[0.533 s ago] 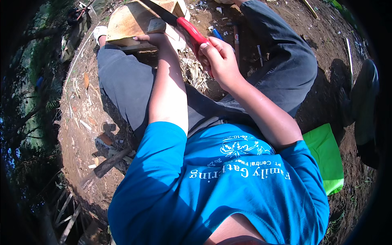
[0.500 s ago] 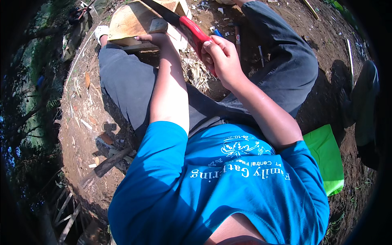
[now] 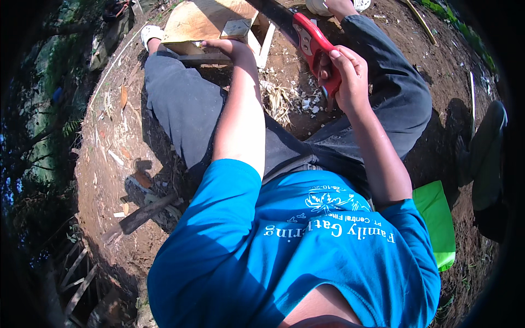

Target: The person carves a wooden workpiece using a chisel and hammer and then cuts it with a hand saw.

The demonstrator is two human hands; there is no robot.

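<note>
My right hand (image 3: 350, 76) is closed round the red handle (image 3: 314, 46) of a hand saw. The saw's dark blade (image 3: 273, 13) slants up and left past the right side of a wooden stool-like piece (image 3: 197, 22), running out at the top edge. This piece has a pale, broad top and short wooden legs. At its near edge, my left hand (image 3: 235, 48) grips the rim, one finger stretched to the left; the other fingers are partly hidden. Just beyond that hand, a small wood block (image 3: 237, 28) rests at the top's right corner.
Wood shavings and white chips (image 3: 279, 101) lie on the soil between my bent legs. A dark stick (image 3: 136, 221) is on the ground at left. To my right are a green bag (image 3: 436, 218) and another person's leg (image 3: 488, 158). A thin wood strip (image 3: 420, 21) lies at the far right.
My right hand and the saw have moved right, away from the stool-like piece. The left hand stays at its rim. The whole view has shifted slightly.
</note>
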